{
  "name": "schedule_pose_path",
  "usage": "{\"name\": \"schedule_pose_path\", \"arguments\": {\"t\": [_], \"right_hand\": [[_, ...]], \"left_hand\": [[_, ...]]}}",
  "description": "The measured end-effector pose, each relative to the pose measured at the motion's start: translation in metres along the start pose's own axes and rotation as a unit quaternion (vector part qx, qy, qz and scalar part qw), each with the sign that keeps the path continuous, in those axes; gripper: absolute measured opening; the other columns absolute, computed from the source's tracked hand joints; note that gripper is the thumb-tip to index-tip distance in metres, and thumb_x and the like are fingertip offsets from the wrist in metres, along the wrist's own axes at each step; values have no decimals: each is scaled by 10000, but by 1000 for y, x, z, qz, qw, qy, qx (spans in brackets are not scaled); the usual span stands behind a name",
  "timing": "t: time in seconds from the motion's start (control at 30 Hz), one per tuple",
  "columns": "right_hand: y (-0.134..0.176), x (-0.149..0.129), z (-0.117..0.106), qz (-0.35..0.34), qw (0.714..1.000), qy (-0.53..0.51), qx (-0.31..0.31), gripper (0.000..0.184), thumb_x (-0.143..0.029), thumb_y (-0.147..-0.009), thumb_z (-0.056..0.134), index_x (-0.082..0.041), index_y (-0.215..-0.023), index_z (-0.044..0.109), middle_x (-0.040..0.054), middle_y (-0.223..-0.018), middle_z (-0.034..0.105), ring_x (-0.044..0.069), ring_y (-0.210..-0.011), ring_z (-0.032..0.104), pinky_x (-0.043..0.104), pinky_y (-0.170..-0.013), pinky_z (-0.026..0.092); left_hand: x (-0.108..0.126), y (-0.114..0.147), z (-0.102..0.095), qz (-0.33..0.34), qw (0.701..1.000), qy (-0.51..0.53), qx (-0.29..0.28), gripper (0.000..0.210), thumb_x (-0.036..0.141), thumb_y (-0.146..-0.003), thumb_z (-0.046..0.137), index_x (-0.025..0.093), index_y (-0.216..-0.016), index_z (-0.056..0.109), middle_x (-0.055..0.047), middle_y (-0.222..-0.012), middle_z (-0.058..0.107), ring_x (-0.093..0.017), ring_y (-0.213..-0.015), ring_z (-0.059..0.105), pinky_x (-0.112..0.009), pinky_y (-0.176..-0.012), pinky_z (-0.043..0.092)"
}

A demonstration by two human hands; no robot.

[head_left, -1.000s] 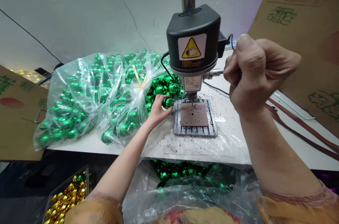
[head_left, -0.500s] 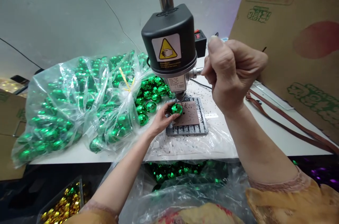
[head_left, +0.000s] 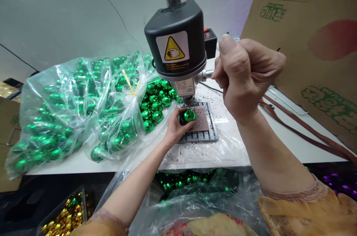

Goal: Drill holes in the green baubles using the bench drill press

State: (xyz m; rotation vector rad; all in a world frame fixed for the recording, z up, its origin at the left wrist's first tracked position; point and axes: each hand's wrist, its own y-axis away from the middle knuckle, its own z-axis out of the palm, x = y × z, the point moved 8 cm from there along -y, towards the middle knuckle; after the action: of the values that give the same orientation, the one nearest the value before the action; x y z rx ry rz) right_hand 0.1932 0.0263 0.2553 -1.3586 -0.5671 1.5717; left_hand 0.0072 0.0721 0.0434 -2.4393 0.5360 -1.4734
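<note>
Between the thumb and fingers of my left hand (head_left: 177,127) is a shiny green faceted ball (head_left: 189,115). It sits under the chuck (head_left: 189,100) of a small black drill press (head_left: 175,38), over a brown board (head_left: 200,120) on the slotted metal base (head_left: 199,137). The drill bit is too small to make out. My right hand (head_left: 247,76) is closed round the press's feed handle (head_left: 208,74), to the right of the motor housing; most of the handle is hidden in the fist.
A clear plastic bag (head_left: 61,117) of green balls lies at the left, with loose green balls (head_left: 152,105) beside it. Dark shavings are scattered around the base. A large cardboard box (head_left: 306,57) and brown straps (head_left: 295,128) stand at the right. Gold pieces (head_left: 64,215) fill a bin below.
My left hand has moved the green ball slightly right, further under the chuck. My right hand stays on the feed handle. The view has shifted a little.
</note>
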Motion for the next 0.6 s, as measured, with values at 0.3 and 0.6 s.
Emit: {"name": "schedule_pose_path", "arguments": {"t": [0.3,0.6], "right_hand": [[-1,-3,1,-19,999,32,11,438,-293,-938,568,-189,-526,461,-66,-451,335,26,-421,345,237,-475,348],[10,-10,-3,-34,999,27,17,440,-256,-893,609,-217,-485,448,-55,-409,319,65,-387,344,295,-420,283]], "left_hand": [[10,-3,12,23,1000,-5,-9,507,288,-772,808,234,-1240,621,-89,-1210,670,-275,-1160,624,-476,-1027,498],[0,3,13,-43,999,24,-2,519,312,-753,827,207,-1204,592,-84,-1161,689,-261,-1082,654,-439,-972,524]]}}
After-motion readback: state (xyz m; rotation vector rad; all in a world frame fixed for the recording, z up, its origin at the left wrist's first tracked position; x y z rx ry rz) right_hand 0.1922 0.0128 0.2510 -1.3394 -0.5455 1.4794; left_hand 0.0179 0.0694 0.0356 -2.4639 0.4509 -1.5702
